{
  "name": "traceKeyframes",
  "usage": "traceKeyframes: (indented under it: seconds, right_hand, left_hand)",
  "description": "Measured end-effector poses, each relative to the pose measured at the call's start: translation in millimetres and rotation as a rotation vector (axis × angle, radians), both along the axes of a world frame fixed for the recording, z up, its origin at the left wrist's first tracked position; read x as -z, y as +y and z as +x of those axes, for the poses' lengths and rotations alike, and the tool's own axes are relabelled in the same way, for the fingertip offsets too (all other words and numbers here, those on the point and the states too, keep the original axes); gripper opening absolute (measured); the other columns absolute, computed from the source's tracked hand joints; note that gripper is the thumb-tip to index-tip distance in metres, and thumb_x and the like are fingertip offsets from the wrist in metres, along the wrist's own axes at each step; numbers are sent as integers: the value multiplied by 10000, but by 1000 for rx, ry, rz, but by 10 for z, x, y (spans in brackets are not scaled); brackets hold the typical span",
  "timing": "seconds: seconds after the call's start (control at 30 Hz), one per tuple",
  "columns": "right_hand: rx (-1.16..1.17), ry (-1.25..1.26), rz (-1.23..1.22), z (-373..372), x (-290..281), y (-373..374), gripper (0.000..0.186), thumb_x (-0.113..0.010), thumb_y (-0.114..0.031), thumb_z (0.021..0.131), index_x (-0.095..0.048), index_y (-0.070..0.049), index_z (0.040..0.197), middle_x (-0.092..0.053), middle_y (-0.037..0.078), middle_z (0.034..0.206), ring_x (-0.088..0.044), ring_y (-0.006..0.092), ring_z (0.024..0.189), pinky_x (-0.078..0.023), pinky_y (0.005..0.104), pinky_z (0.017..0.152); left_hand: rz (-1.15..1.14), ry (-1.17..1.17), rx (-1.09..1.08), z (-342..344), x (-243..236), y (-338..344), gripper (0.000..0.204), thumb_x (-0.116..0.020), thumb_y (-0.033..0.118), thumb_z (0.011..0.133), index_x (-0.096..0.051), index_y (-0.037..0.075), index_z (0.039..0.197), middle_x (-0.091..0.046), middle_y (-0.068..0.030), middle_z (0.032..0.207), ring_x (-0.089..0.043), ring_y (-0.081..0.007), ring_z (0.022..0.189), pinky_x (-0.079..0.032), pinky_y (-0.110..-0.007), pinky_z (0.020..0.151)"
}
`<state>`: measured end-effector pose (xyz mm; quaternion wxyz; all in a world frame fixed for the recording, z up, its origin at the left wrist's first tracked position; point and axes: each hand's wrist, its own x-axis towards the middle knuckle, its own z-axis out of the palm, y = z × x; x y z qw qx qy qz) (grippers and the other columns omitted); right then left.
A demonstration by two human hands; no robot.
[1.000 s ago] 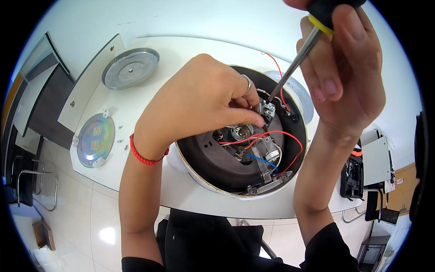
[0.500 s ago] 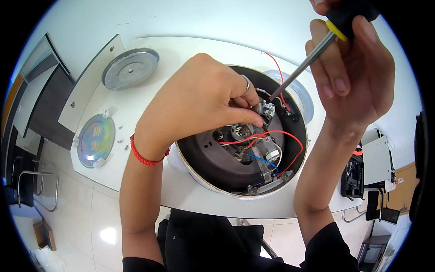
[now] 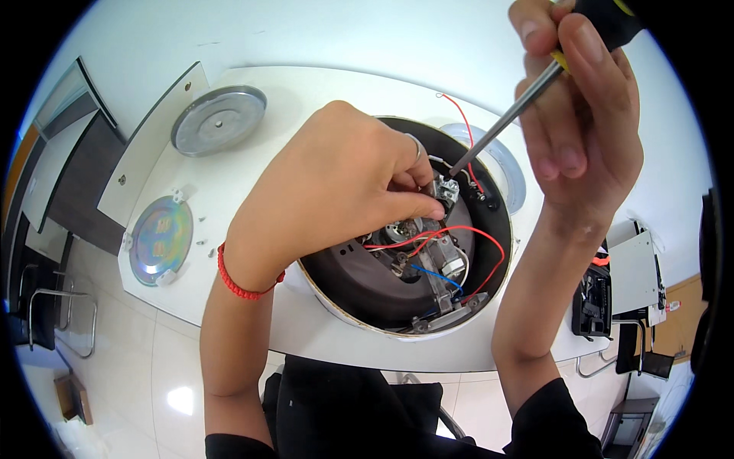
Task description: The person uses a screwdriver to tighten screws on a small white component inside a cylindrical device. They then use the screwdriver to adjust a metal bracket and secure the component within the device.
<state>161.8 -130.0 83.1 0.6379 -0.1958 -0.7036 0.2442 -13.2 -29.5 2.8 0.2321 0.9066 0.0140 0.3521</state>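
Head camera view: an open, round appliance shell (image 3: 367, 310) is sitting on the white tabletop (image 3: 183, 287), directly before the person, its dark inside facing up. Within it, near the far right of the cavity, a metal bracket (image 3: 449, 188) is catching the light. The left hand (image 3: 336, 168) is reaching over the rim, its thumb and fingers pinching that bracket, though the exact contact is partly hidden from me. The right hand (image 3: 589, 145) is holding a screwdriver (image 3: 505, 120) high by its black and yellow handle, fingers closed around it; the shaft is slanting down and its tip is meeting the bracket. Whether the tip is sitting in a screw, I cannot tell.

Nearer the person, a red wire (image 3: 493, 243) is looping over the innards and a blue wire (image 3: 436, 274) is running below it. Just behind the shell, a pale round part (image 3: 497, 164) is lying partly covered. Off to the left, a grey metal pan (image 3: 218, 118) is resting above an iridescent round plate (image 3: 162, 237), with a few screws (image 3: 201, 242) lying beside the plate. At the right end, a black tool case (image 3: 592, 302) is standing open.
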Motion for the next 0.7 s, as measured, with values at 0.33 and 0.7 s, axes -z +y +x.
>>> traceKeyframes:
  seconds: [0.33, 0.7]
  right_hand:
    - [-47, -10, 5, -51, 44, 10, 447, -573, -146, 955, -489, 195, 1232, -668, 296, 977, -590, 155, 362, -511, 273, 304]
    - [-57, 295, -167, -40, 79, -44, 342, -605, -66, 933, -565, 148, 1196, -734, 253, 906, -530, 117, 310, -433, 243, 256]
  left_hand:
    - [-41, -4, -23, -23, 34, -14, 254, -908, 152, 715, -745, -26, 794, -726, -110, 693, -725, -173, 616, -559, -241, 589]
    - [-8, -5, -27, 3, 6, -32, 268, -925, 168, 698, -746, -14, 783, -727, -102, 683, -723, -169, 609, -547, -242, 575]
